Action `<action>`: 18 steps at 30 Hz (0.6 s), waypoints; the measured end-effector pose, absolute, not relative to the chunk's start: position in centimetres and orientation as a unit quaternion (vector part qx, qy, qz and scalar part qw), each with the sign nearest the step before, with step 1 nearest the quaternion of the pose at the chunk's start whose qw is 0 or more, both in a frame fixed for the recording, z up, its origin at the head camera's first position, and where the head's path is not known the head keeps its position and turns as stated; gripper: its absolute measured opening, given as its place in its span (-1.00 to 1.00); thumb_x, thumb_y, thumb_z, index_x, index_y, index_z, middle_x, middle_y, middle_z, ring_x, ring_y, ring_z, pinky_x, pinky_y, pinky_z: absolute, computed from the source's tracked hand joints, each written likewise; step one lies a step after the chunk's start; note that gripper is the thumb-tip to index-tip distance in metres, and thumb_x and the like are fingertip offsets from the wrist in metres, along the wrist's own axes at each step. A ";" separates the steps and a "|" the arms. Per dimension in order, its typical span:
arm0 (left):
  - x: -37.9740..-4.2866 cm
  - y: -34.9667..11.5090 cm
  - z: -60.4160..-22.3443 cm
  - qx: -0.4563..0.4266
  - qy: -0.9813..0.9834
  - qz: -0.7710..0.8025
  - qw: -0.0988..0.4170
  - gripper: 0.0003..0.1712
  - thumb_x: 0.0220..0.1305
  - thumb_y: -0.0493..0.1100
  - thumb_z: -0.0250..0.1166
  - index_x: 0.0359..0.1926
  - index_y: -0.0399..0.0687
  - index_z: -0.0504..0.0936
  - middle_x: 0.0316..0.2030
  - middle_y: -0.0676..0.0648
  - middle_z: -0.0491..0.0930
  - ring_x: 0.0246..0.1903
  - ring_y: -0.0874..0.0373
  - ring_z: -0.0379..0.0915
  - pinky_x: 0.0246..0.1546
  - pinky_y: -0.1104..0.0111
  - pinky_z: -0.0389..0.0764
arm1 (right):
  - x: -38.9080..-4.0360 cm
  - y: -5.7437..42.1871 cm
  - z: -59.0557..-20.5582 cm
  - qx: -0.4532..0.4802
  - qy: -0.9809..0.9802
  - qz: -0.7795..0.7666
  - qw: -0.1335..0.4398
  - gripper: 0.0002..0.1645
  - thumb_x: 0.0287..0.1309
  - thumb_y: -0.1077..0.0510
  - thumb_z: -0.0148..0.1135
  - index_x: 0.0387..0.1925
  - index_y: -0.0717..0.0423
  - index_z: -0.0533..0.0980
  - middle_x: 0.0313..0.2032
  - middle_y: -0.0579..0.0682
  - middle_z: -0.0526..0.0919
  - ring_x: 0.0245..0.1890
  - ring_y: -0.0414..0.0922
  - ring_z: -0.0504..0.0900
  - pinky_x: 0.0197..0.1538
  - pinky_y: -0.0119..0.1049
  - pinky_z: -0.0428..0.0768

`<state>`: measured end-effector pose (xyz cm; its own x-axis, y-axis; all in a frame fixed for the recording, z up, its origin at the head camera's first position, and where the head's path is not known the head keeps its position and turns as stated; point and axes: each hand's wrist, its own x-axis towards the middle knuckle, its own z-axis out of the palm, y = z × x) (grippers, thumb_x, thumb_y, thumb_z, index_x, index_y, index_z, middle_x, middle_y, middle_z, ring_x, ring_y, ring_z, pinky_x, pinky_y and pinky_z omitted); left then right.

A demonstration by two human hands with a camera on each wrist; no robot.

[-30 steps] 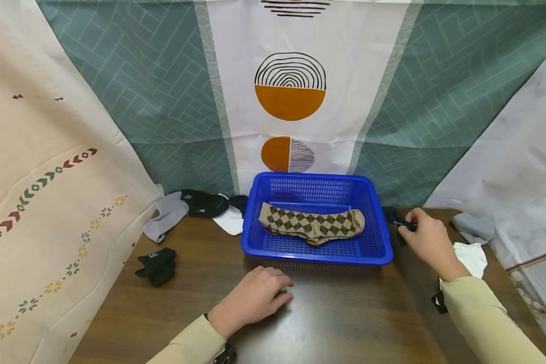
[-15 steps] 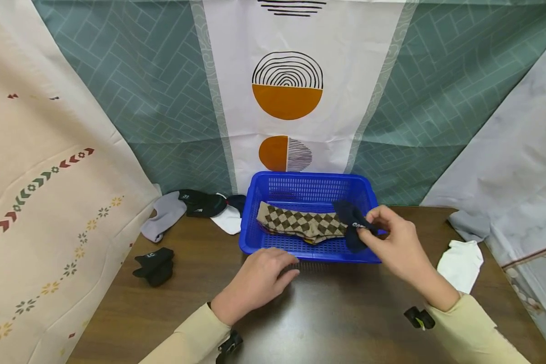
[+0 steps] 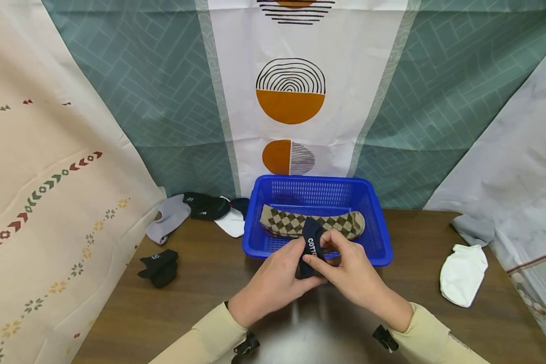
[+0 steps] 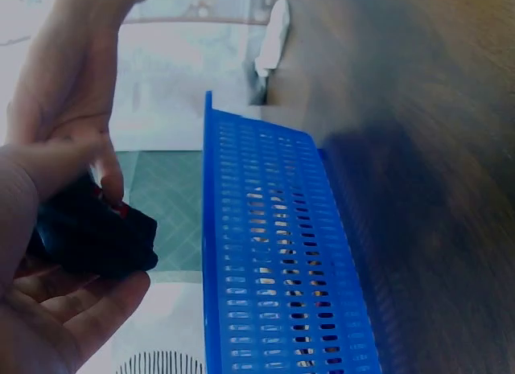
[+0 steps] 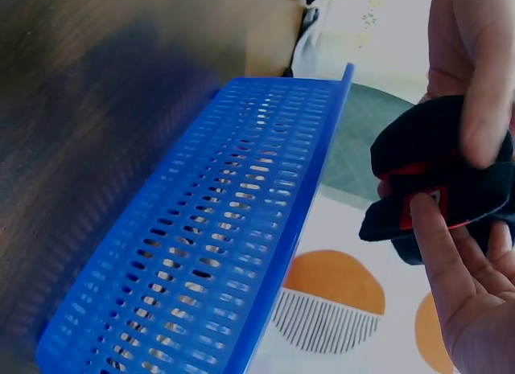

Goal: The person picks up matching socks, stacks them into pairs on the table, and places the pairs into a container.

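Observation:
A dark navy sock (image 3: 311, 245) with white lettering is held between both hands above the basket's front edge. My left hand (image 3: 277, 275) grips it from the left; in the left wrist view its thumb and fingers lie on either side of the dark cloth (image 4: 96, 237). With thumb and fingertips my right hand (image 3: 355, 265) pinches the sock's right side. Red patches show on the folded sock (image 5: 475, 185) in the right wrist view. Behind the hands, beige-and-brown diamond-patterned socks (image 3: 284, 221) lie in the blue plastic basket (image 3: 382, 237), partly covered by the hands.
To the left lie a black sock (image 3: 160, 268), a grey sock (image 3: 170, 215), another black one (image 3: 206, 206) and a white one (image 3: 232, 222). A white sock (image 3: 464, 275) and a grey sock (image 3: 473, 229) rest at the right. Patterned cloths surround the wooden table (image 3: 200, 298).
My right hand has picked up the navy sock from right of the basket and carried it left to the middle. My left hand has moved up and right and now grips it too.

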<state>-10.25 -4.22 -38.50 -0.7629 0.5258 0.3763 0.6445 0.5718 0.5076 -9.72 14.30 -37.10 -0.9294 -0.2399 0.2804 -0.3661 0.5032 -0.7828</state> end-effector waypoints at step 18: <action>-11.8 -6.1 -37.1 -0.242 -0.865 -0.435 0.065 -0.83 0.35 -0.06 0.10 -0.11 0.12 0.56 -0.32 0.13 0.61 -0.37 0.35 0.49 -0.32 0.48 0.56 | -10.2 16.5 -35.5 0.198 -0.864 0.454 0.090 -0.85 0.17 0.08 0.24 -0.22 -0.19 0.48 -0.38 -0.24 0.65 -0.38 -0.32 0.59 -0.32 -0.40 0.58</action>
<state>-11.77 -6.05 -37.06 -0.8744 0.3626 0.3226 0.4752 0.5049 0.7206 -10.21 16.52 -35.50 -0.9053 -0.2604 0.3357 -0.4241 0.5100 -0.7483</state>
